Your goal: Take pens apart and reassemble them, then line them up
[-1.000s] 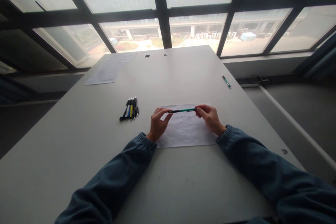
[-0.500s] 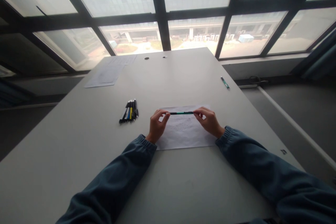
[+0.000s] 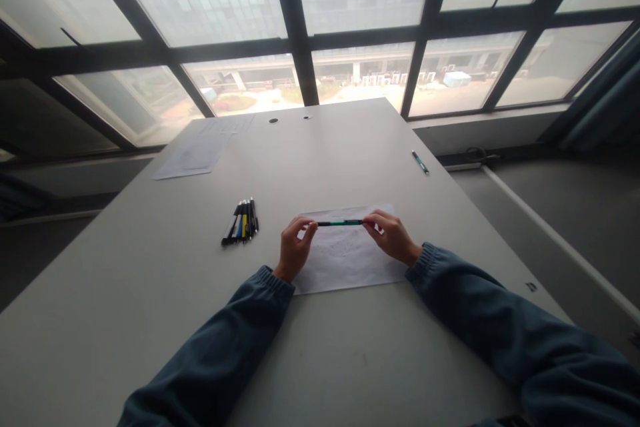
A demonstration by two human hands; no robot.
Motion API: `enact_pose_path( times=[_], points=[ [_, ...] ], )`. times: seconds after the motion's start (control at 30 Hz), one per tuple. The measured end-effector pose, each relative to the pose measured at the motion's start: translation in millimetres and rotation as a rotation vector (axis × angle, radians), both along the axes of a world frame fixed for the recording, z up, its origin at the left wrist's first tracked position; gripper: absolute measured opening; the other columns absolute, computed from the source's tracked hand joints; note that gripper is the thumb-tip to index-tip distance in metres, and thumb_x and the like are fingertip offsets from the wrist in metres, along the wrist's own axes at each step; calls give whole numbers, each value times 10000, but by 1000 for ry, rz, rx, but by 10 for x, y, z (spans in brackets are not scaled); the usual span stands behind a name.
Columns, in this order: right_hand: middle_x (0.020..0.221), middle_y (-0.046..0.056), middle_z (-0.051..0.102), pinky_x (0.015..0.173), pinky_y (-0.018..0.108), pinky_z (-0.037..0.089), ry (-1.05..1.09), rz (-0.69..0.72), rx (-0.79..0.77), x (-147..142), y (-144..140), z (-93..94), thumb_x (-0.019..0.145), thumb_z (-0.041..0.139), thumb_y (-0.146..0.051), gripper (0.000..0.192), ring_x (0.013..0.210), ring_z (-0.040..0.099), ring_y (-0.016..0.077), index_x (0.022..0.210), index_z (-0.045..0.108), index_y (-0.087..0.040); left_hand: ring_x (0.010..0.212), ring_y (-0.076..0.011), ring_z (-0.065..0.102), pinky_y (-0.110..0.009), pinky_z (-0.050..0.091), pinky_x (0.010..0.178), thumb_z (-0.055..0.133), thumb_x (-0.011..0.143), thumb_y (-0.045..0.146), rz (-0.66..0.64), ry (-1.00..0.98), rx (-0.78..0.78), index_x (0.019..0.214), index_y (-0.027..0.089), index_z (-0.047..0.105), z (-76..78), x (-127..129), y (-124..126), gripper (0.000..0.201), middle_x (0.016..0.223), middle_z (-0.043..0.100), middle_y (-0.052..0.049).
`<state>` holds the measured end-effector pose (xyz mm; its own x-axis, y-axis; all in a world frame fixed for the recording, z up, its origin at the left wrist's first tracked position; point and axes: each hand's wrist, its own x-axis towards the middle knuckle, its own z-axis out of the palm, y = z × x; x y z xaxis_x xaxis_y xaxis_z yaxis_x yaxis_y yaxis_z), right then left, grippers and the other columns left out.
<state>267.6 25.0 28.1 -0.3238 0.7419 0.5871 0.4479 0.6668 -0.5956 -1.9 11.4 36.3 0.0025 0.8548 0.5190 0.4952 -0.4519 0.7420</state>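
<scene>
Green pen point(image 3: 341, 223) (black-tipped), white paper point(image 3: 345, 260)

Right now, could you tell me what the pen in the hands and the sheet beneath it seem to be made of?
Green pen: probably plastic with a slight sheen and dark ends; too small to be sure. Both the left hand and the right hand pinch its ends.
Sheet: paper, matte white, thin and flat, with faint markings.

Pen point(image 3: 340, 223): slim, green barrel with dark ends, lying level and crosswise, being pinched at each end by fingers, hovering just above the far part of a white paper sheet point(image 3: 345, 267).
</scene>
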Motion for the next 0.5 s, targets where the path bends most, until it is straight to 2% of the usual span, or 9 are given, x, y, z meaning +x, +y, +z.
enact_pose_path(
  times=[0.23,0.5],
  points=[
    [841,47,658,652,279,457,-37,1,-28,3,-20,32,992,507,-285,196,685,565,151,941,684,-216,740,-153,584,-275,475,718,579,941,416,6,9,-8,780,171,651,7,-6,-2,302,758,641,-24],
    [921,75,682,748,300,466,-166,29,78,41,5,6,996,496,-240,179,815,608,183,991,673,-216,722,-160,583,-279,460,711,534,961,449,8,0,-43,755,174,621,-11,-15,-3,354,731,624,-20]
  ],
)
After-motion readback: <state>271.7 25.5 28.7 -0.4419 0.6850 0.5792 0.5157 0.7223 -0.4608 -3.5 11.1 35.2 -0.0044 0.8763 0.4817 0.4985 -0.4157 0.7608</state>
